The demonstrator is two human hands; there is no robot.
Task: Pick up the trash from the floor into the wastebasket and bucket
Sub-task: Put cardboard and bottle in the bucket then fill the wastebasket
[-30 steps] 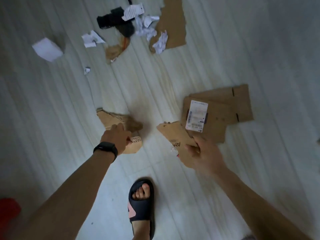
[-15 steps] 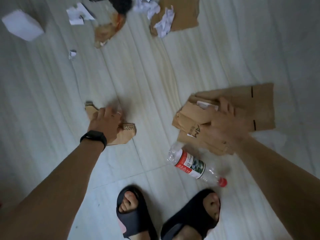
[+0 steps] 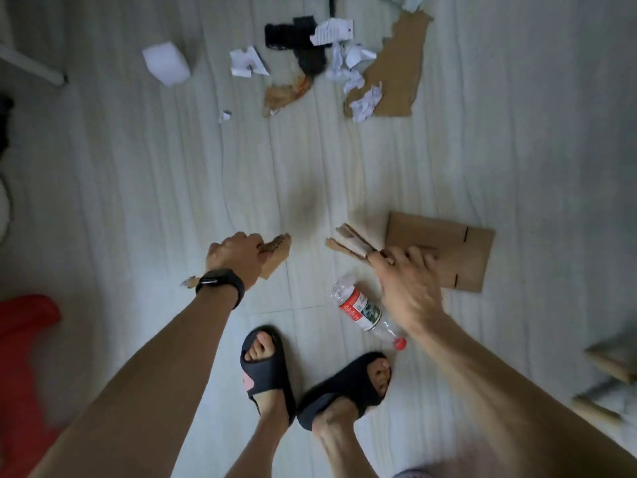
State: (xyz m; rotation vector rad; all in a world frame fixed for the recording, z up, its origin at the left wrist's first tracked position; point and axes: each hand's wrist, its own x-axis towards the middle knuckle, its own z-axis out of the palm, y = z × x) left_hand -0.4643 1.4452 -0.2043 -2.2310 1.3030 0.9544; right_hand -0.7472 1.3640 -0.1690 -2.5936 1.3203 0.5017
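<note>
1. Your left hand [image 3: 238,258], with a black band [image 3: 222,286] on its wrist, is curled tightly around a torn piece of brown cardboard [image 3: 277,255].
2. Your right hand [image 3: 406,288] grips a folded bundle of cardboard [image 3: 350,241] by one end. The bundle points left toward the torn piece, with a gap between them.
3. Beyond the right hand, a flat cardboard sheet [image 3: 458,250] lies on the pale floor [image 3: 138,201].
4. A clear plastic bottle [image 3: 360,308] with a red label and red cap lies on its side, near your feet in black sandals [image 3: 267,374].
5. Farther off, more trash is scattered on the floor:
   - crumpled white paper [image 3: 362,105]
   - a large ragged cardboard piece [image 3: 400,63]
   - a black item [image 3: 296,39]
   - a white block [image 3: 166,62], lying apart to the left
6. Something red [image 3: 24,339] sits at the left edge, too blurred to identify.
</note>
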